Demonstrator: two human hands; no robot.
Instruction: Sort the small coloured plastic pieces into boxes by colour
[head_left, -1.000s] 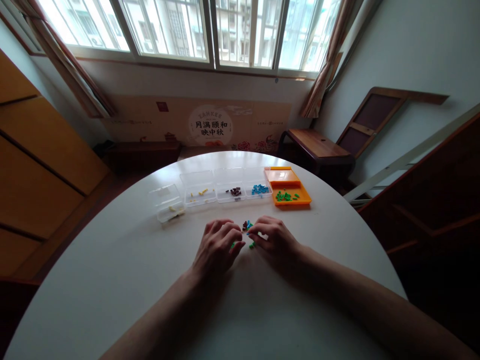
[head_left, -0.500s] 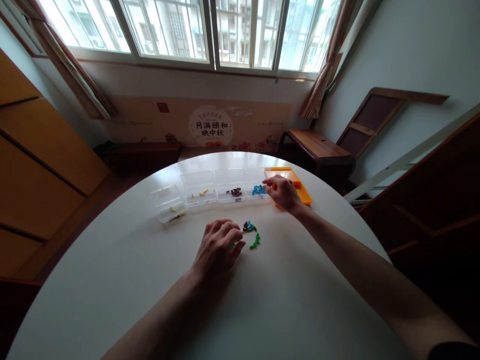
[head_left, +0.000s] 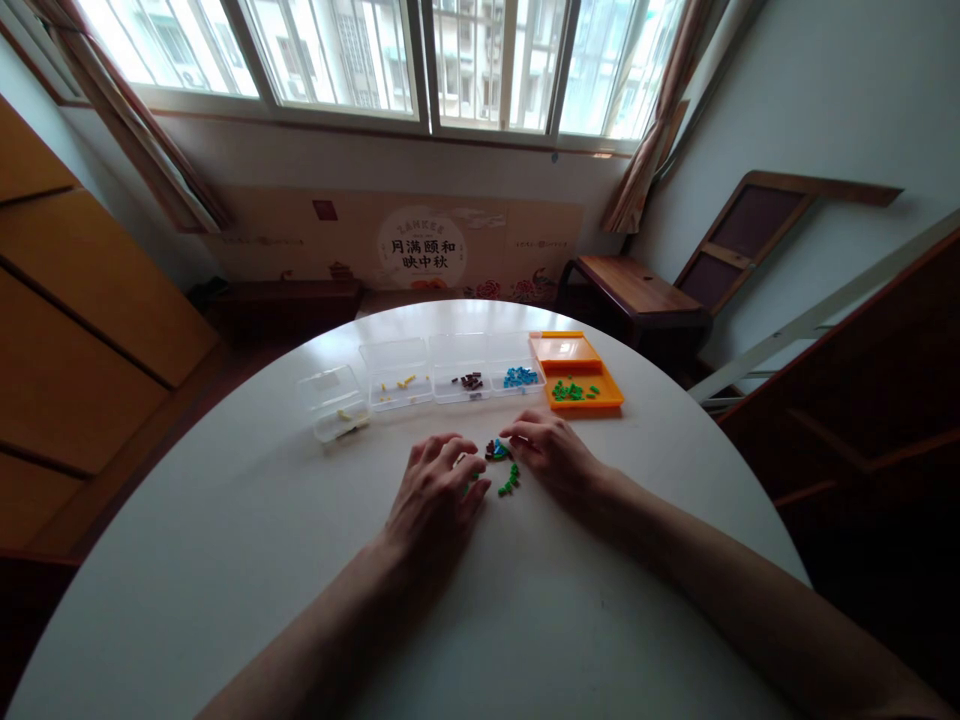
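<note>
A ring of small building pieces lies on the white table, with green pieces (head_left: 510,481) along its right side and blue pieces (head_left: 497,449) beside brown pieces (head_left: 490,452) at the top. My right hand (head_left: 553,452) reaches in from the right, thumb and forefinger pinched at the blue ones; whatever is between the tips is too small to make out. On the ring's left side rests my left hand (head_left: 439,485), fingers curved and apart, partly covering some green pieces. It does not visibly hold anything.
Behind the ring stand open clear boxes with yellow pieces (head_left: 406,381), brown pieces (head_left: 472,381) and blue pieces (head_left: 520,377). An orange box (head_left: 611,392) holding green pieces is at the right end. A smaller clear box (head_left: 330,385) sits at the left end.
My right hand has come back from the boxes of blue and green pieces toward me and is at the top of the ring. My left hand has stayed in place.
</note>
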